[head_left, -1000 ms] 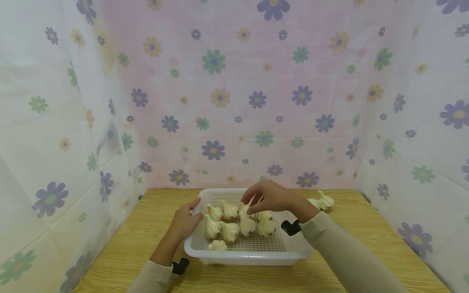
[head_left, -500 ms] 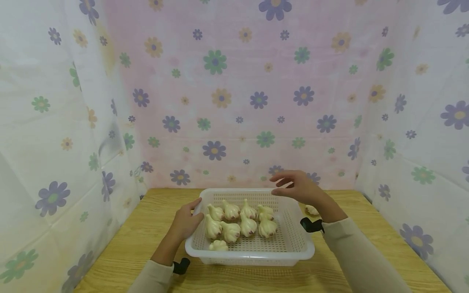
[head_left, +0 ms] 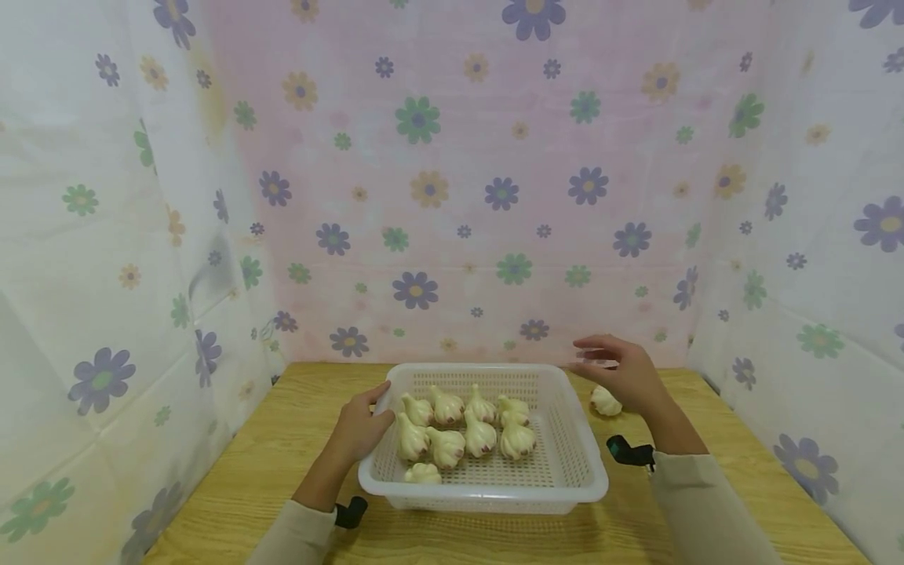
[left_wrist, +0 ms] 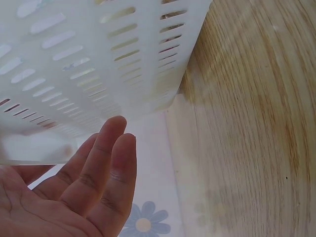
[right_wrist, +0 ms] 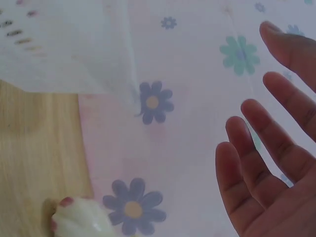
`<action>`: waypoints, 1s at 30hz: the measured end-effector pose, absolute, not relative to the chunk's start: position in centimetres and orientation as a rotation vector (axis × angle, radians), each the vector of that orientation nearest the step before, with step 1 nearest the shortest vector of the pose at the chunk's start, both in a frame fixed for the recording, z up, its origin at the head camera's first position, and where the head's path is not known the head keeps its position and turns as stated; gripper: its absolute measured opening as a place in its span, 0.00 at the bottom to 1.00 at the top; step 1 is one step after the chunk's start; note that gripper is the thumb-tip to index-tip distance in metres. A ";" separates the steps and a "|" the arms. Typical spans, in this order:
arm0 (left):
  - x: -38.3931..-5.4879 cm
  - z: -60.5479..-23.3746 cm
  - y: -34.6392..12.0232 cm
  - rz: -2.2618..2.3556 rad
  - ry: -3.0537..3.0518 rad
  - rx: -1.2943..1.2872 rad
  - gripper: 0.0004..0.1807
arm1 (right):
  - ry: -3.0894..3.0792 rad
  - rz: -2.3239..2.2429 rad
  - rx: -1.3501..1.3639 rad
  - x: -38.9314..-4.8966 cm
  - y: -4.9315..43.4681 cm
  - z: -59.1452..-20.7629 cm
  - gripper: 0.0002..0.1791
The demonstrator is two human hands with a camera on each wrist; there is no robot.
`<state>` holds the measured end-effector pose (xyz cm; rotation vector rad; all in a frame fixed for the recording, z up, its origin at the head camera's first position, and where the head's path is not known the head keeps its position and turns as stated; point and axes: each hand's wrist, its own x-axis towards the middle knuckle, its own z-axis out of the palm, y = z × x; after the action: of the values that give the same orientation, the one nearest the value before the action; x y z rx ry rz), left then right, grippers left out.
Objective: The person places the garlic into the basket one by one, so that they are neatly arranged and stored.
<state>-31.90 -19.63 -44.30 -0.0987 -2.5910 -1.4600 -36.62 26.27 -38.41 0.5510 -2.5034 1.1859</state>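
A white plastic basket with slotted walls holds several garlic bulbs, most grouped toward its left and middle. My left hand grips the basket's left rim, thumb on top and the other fingers along the outside. In the left wrist view those fingers reach beneath the rim beside the slotted wall. My right hand hovers past the basket's back right corner with spread fingers and nothing in them. Just below it a garlic bulb lies on the table; the right wrist view shows this garlic at its bottom edge.
The basket stands on a wood-grain table. A flower-patterned cloth hangs behind the table and along both sides. A black wrist mount sticks out from the right sleeve, another black mount from the left.
My right hand has gone from over the garlic in the basket to the right, out past the rim, above the loose bulb. My left hand has stayed on the rim.
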 end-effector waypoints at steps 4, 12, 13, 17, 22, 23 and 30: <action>-31.9 -44.4 -19.7 -1.465 -2.591 -0.103 0.36 | -2.498 1.246 0.435 -36.5 27.7 -39.9 0.30; -31.9 -44.4 -19.7 -1.464 -2.586 -0.109 0.36 | -2.537 1.302 0.287 -36.5 30.1 -42.4 0.37; -31.8 -44.3 -19.7 -1.466 -2.586 -0.111 0.36 | -2.541 1.309 0.275 -36.5 30.4 -42.7 0.37; -31.8 -44.1 -19.5 -1.460 -2.589 -0.113 0.36 | -2.580 1.281 0.221 -36.5 31.2 -43.5 0.39; -31.8 -43.9 -19.4 -1.439 -2.593 -0.124 0.36 | -2.634 1.231 0.171 -36.6 32.1 -44.8 0.42; -31.8 -44.0 -19.5 -1.436 -2.596 -0.127 0.36 | -2.638 1.229 0.168 -36.7 32.2 -45.0 0.42; -31.7 -44.1 -19.6 -1.424 -2.600 -0.113 0.36 | -2.630 1.306 0.143 -37.1 32.7 -46.3 0.45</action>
<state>-31.69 -19.61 -44.13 -0.1128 -2.6002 -1.4242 -37.06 32.66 -46.27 0.1433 -2.6296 1.3059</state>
